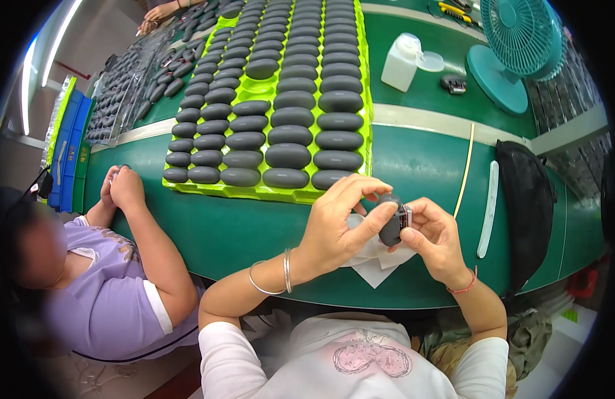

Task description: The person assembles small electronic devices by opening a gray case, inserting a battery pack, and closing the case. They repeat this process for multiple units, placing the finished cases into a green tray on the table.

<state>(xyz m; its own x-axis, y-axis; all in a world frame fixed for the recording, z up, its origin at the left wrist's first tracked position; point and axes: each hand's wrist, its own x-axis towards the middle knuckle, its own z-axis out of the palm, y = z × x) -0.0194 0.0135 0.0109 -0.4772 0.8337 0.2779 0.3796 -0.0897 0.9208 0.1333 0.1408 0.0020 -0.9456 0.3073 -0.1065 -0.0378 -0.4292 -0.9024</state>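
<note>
A dark grey oval case [392, 223] is held over the green table [420, 159] between both hands. My left hand [337, 226] grips it from above and the left, thumb and fingers wrapped around it. My right hand [435, 239] pinches its right side, where a small metallic part shows. A white cloth [374, 263] lies under the hands on the table. Just beyond them a bright green tray [267, 193] carries several rows of the same dark oval cases [287, 156].
A person in a lilac shirt [114, 292] sits at my left, hands [121, 186] together on the table edge. A teal fan [513, 46], white plastic bottle [400, 61], black mesh bag [527, 199], white strip [488, 209] and thin stick [464, 173] lie right. More trays [141, 80] stretch far left.
</note>
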